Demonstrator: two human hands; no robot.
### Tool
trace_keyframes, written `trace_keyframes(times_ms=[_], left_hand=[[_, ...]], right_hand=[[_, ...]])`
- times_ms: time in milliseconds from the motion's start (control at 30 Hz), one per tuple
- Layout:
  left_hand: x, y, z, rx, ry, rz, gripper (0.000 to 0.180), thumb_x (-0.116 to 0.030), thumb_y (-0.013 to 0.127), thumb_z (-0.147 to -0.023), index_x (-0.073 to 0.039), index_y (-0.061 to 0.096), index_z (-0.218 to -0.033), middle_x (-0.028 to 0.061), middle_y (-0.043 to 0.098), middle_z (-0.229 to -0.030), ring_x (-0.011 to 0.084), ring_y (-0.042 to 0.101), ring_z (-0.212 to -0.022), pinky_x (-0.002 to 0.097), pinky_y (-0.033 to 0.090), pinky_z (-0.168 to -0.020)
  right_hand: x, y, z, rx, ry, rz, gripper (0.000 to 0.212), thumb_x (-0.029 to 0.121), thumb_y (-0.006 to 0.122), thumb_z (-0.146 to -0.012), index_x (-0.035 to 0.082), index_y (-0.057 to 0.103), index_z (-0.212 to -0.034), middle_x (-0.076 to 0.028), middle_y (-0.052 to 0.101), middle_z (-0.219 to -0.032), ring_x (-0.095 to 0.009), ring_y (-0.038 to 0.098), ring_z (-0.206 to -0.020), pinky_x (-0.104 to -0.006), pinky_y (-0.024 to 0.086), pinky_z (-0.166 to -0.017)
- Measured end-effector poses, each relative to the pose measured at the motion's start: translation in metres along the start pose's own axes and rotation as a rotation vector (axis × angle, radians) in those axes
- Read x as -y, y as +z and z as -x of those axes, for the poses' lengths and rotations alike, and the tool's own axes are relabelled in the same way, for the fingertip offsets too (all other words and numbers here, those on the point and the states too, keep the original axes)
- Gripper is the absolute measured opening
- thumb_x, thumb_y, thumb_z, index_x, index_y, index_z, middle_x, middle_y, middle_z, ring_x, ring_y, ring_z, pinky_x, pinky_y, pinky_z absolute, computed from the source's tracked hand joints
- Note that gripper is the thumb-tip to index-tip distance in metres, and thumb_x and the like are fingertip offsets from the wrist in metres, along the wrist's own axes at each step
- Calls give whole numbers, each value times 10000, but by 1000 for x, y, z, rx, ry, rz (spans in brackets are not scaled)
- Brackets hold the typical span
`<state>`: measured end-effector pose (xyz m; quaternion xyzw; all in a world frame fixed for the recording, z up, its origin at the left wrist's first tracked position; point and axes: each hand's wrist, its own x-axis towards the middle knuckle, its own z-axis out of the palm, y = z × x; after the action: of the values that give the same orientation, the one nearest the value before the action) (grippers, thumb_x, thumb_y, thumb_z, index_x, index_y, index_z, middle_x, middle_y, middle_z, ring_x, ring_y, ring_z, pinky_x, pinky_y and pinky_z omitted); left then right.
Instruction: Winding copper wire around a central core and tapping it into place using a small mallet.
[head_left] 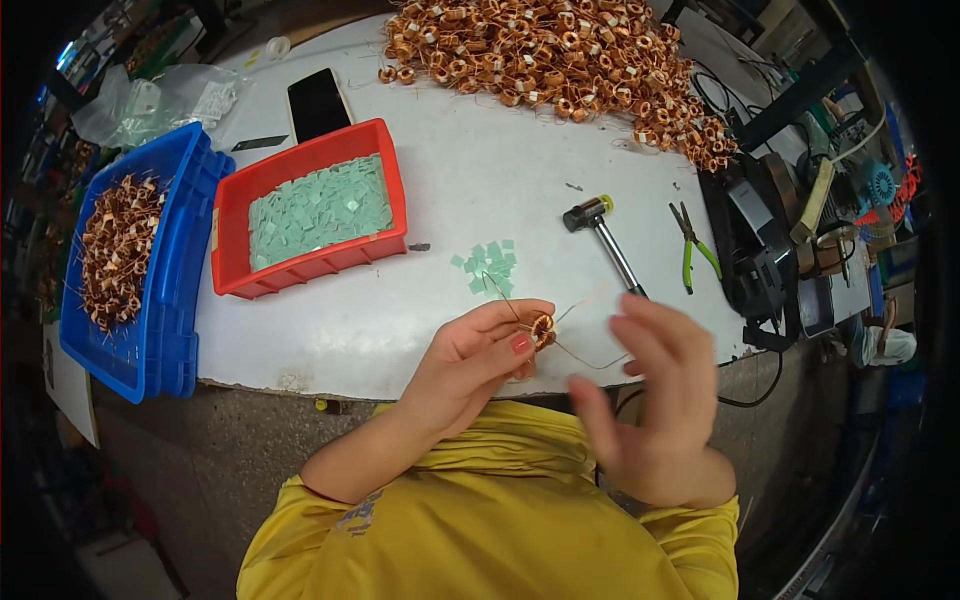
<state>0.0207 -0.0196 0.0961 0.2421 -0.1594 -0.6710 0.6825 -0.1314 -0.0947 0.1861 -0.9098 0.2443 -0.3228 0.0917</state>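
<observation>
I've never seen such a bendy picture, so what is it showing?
A wide camera on the head of the person in yellow looks down, making straight edges look bent. There's no robot. The bare left hand pinches a copper-wound ring; the bare right hand is blurry, its fingers apart. On the white table lie a heap of similar rings, a red bin of pale green squares, some loose squares, a phone, a hammer and pliers. At the left, a blue bin holds more rings.

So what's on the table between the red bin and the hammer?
In the head view, a loose cluster of small pale green squares lies between the red bin and the hammer, plus a dark scrap near the bin.
</observation>
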Motion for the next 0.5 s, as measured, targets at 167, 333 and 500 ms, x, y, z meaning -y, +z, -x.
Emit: trace_keyframes(times_ms=[167, 333, 500], left_hand=[[2, 5, -5, 2, 190, -303, 300, 8, 565, -841, -16, 482, -1129, 155, 576, -1070, 138, 541, -884, 234, 474, -709], [-10, 19, 14, -124, 115, -725, 309, -29, 698, -743, -56, 535, -1004, 80, 581, -981, 105, 512, -796, 222, 435, -657], [-6, 21, 20, -169, 302, -1293, 354, -139, 730, -725, -76, 534, -1013, 55, 576, -970, 129, 520, -844, 260, 423, -751]], right_hand=[[-1, 3, -2, 150, 211, -290, 370, 10, 670, -729, 14, 547, -1078, -94, 588, -915, -164, 531, -674, -234, 420, -545], [7, 4, -6, 422, 216, -296, 266, -23, 639, -744, 16, 586, -1002, -78, 579, -847, -157, 501, -604, -240, 391, -511], [8, 10, -3, 250, 185, -447, 102, -75, 582, -740, 0, 619, -800, -59, 543, -691, -139, 455, -543, -246, 375, -494]])
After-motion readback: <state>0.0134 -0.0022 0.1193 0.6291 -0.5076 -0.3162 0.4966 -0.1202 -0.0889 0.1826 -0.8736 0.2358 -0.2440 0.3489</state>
